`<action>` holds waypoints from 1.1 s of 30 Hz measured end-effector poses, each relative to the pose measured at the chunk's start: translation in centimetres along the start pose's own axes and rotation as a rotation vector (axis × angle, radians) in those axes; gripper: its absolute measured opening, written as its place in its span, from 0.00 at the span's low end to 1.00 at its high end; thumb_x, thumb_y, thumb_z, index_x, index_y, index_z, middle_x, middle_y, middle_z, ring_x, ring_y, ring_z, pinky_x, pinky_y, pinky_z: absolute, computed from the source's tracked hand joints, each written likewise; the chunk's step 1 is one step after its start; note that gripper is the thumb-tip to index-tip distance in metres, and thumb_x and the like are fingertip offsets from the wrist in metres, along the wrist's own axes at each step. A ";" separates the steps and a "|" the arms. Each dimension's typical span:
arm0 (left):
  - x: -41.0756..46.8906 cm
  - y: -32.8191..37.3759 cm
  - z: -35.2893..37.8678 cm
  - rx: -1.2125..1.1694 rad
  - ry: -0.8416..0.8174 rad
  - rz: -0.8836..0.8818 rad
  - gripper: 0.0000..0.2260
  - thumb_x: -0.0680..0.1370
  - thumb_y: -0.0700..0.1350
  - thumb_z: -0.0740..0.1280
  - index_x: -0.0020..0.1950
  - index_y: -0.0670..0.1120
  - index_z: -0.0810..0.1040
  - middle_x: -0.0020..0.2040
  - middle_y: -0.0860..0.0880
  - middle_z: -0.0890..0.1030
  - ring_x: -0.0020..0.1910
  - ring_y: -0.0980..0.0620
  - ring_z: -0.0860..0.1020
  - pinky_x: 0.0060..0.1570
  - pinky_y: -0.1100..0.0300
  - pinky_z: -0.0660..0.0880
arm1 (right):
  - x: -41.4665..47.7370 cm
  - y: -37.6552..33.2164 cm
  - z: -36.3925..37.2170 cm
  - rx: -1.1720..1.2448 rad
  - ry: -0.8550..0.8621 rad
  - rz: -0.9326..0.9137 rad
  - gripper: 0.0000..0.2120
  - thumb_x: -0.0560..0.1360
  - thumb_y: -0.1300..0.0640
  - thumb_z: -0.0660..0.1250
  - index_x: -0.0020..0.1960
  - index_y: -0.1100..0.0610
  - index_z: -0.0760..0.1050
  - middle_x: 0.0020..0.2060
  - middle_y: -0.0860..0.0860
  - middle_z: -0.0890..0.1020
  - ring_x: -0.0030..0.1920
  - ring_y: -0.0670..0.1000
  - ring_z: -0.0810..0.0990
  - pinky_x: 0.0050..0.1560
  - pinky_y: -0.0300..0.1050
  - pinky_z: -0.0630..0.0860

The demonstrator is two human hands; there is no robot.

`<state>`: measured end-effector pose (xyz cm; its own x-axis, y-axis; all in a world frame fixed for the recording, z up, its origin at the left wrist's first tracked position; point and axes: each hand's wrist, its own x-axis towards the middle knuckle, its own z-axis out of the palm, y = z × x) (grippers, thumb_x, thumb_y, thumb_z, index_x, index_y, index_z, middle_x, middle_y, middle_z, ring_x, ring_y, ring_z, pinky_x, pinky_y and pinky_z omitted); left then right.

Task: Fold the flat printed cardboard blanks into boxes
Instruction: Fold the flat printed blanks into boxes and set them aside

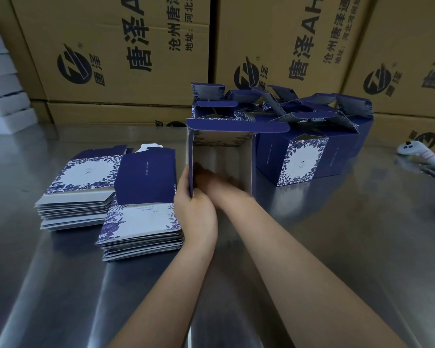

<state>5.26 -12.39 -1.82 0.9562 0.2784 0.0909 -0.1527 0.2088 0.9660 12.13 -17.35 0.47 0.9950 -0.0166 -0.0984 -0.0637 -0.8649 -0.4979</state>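
Box point(226, 156) in blue and white print stands half formed at the middle of the steel surface point(312, 247), its open side facing the person and a blue flap jutting across its top. The left hand point(195, 209) grips the box's left wall, thumb inside and fingers curled round the edge. The right hand point(211, 182) reaches into the opening, too blurred to tell whether its fingers are spread or curled. Just left of the box lie two stacks of flat blanks point(143, 217), one behind the other. A cluster of folded boxes point(301, 159) with raised flaps stands just behind and to the right. Brown cartons point(126, 46) line the back, and a white controller point(419, 153) rests at far right
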 end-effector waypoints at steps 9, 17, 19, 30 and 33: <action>-0.2 0.2 0.1 -0.013 0.024 0.018 0.23 0.79 0.34 0.55 0.69 0.51 0.76 0.62 0.50 0.80 0.63 0.48 0.77 0.66 0.47 0.72 | -2.5 0.5 -0.9 -0.158 0.239 -0.045 0.13 0.82 0.55 0.58 0.57 0.62 0.77 0.54 0.59 0.81 0.56 0.59 0.79 0.46 0.43 0.68; -0.3 0.2 0.1 0.014 -0.003 0.015 0.27 0.77 0.32 0.54 0.72 0.51 0.73 0.66 0.52 0.78 0.66 0.51 0.74 0.68 0.52 0.71 | -2.3 0.8 -1.2 -0.148 0.137 0.009 0.13 0.80 0.48 0.61 0.52 0.56 0.78 0.50 0.56 0.81 0.48 0.56 0.77 0.43 0.42 0.66; -0.3 0.3 0.1 0.039 -0.008 0.030 0.27 0.78 0.33 0.54 0.73 0.53 0.71 0.67 0.53 0.77 0.67 0.52 0.74 0.66 0.57 0.70 | -2.3 0.8 -1.4 -0.146 0.144 0.016 0.10 0.80 0.49 0.61 0.48 0.55 0.75 0.48 0.56 0.80 0.44 0.55 0.75 0.43 0.43 0.66; -0.5 1.5 -0.7 0.164 -0.052 0.216 0.17 0.82 0.44 0.62 0.71 0.49 0.70 0.52 0.62 0.77 0.51 0.63 0.75 0.47 0.80 0.66 | -10.8 -2.1 -1.2 0.537 0.582 -0.290 0.17 0.77 0.64 0.58 0.61 0.52 0.78 0.51 0.45 0.80 0.48 0.41 0.76 0.45 0.22 0.67; -0.6 1.6 -0.8 0.113 -0.071 0.179 0.23 0.78 0.50 0.64 0.73 0.47 0.69 0.65 0.51 0.78 0.65 0.51 0.75 0.62 0.62 0.69 | -13.1 -2.2 -1.3 0.587 0.870 -0.493 0.16 0.71 0.68 0.57 0.49 0.60 0.82 0.43 0.52 0.84 0.44 0.47 0.82 0.47 0.37 0.78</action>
<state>4.30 -11.49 -0.53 0.9321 0.2341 0.2764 -0.2964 0.0540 0.9535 -0.62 -15.83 3.95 0.6241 -0.2789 0.7299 0.5464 -0.5119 -0.6629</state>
